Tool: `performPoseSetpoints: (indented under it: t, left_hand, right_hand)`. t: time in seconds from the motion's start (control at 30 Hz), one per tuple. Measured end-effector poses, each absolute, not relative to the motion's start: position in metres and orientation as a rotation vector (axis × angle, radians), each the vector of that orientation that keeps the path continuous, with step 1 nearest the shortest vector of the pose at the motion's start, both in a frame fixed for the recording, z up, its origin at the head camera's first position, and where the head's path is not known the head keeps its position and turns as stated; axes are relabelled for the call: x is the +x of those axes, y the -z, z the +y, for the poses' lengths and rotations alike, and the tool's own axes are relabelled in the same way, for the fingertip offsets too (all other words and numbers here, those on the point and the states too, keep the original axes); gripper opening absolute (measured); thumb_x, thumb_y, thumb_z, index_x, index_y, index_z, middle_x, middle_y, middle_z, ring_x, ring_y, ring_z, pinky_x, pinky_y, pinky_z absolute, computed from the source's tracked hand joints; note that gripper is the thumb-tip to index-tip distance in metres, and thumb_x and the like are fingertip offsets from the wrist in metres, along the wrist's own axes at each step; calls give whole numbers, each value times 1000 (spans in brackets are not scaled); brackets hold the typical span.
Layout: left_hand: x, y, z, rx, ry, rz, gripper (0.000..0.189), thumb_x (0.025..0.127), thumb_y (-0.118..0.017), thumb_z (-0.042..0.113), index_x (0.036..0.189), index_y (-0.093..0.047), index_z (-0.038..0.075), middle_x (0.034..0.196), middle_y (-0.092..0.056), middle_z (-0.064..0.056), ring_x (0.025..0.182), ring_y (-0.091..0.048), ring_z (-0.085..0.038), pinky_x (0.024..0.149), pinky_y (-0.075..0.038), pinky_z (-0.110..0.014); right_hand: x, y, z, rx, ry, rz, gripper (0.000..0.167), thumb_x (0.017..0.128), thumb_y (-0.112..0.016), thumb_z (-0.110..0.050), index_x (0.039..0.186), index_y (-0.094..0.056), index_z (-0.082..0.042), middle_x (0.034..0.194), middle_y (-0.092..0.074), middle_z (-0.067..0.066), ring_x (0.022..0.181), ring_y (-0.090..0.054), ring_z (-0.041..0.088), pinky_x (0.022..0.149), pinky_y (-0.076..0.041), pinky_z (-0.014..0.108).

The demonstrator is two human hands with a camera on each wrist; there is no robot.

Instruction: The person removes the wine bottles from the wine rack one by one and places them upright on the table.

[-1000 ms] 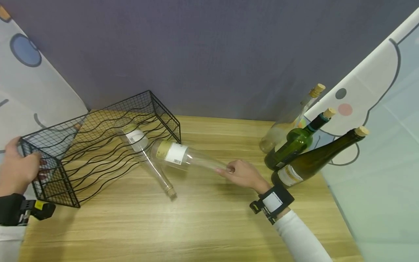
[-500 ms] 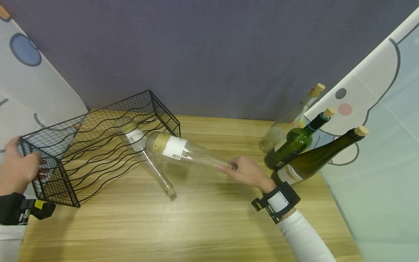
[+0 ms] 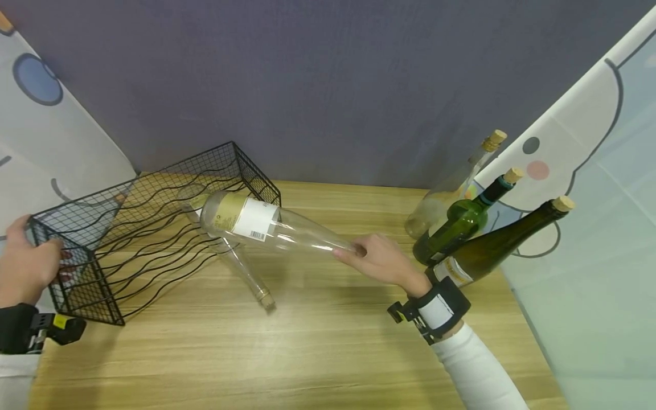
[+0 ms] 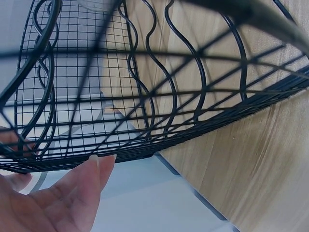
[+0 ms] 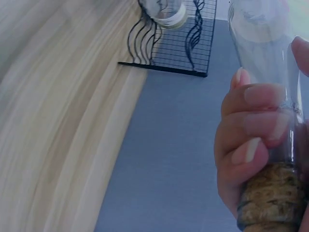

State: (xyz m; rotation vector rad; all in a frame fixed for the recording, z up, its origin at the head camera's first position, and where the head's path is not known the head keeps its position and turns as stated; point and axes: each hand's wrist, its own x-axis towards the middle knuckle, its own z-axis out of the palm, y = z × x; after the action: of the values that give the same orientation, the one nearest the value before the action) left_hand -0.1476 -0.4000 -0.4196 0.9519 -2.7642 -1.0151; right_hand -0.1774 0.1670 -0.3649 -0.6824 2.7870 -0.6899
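Head view: my left grip (image 3: 32, 262) is wrapped on the end of the black wire rack (image 3: 256, 175), apparently bracing it at the left of the counter (image 3: 307, 353). My right grip (image 3: 376, 259) holds the clear bottle (image 3: 287, 228) by its neck; the labelled base end points into the rack, over part of a second bottle (image 3: 243, 273) that lies in the wavy wires with its neck running out over the counter. Whether the two touch, cannot tell. To the right, all corked and standing: a tall bottle (image 3: 449, 193), a green bottle (image 3: 463, 219), a dark bottle (image 3: 492, 245). Left wrist view: thumb on the near side of the mesh, fingers past it. Wire looks stiff but light; likely to skid if nudged. Right wrist view: fingers curled about the neck just beside the cork (image 5: 273, 198), a close grasp on smooth glass. Handling, my judgement: rigid, breakable, slippery if damp; seems empty, so fairly light, but the body hangs well out from the neck and should drag the base down. Neck suits guiding; a hold on the body would balance better. Glass knocking glass is the likely hazard.
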Motion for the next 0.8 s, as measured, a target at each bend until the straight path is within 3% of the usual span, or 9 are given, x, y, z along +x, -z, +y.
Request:
performPoseSetpoints:
  t: [0.13, 0.33, 0.47, 0.67, 0.73, 0.8]
  left_hand:
    - [-148, 421, -400, 943, 1022, -2765, 71, 96, -23, 8, 155, 16, 2, 118, -37, -50, 61, -55, -39, 40, -49, -36]
    - [-147, 422, -401, 927, 1029, -2765, 71, 96, -23, 9, 155, 17, 3, 113, -38, -49, 53, -53, -30, 38, -48, -32]
    - [-147, 420, -400, 939, 1021, -2768, 71, 96, -23, 8, 155, 16, 2, 119, -35, -51, 57, -54, -35, 40, -50, -35]
    - [-145, 415, -395, 968, 987, -2783, 71, 95, -23, 8, 155, 15, 0, 134, -27, -52, 73, -52, -49, 54, -52, -52]
    - [-145, 415, -394, 966, 983, -2781, 71, 95, -23, 8, 155, 14, 0, 133, -27, -52, 73, -52, -49, 52, -52, -51]
    - [-144, 414, -394, 956, 986, -2778, 70, 95, -23, 7, 154, 15, 0, 127, -31, -52, 65, -54, -44, 44, -50, -42]
  right_hand:
    - [-178, 359, 163, -704, 694, 2820, 50, 93, -51, -60, 60, -42, -23, 54, -33, -12, 50, -32, 6, 51, -29, 23]
    - [-179, 348, 156, -676, 705, 2848, 49, 93, -53, -57, 61, -45, -21, 56, -35, -10, 51, -34, 7, 51, -30, 24]
    - [-180, 342, 154, -627, 738, 2843, 46, 94, -54, -54, 64, -52, -20, 55, -37, -9, 49, -35, 8, 49, -31, 24]
    - [-183, 339, 155, -526, 787, 2866, 46, 94, -54, -56, 67, -55, -18, 56, -40, -8, 49, -36, 9, 48, -32, 25]
    - [-185, 338, 156, -511, 806, 2869, 47, 95, -53, -56, 67, -54, -18, 56, -38, -8, 49, -34, 9, 48, -31, 25]
    - [-187, 337, 157, -494, 824, 2868, 48, 95, -52, -57, 67, -54, -18, 55, -38, -7, 49, -33, 9, 48, -29, 25]
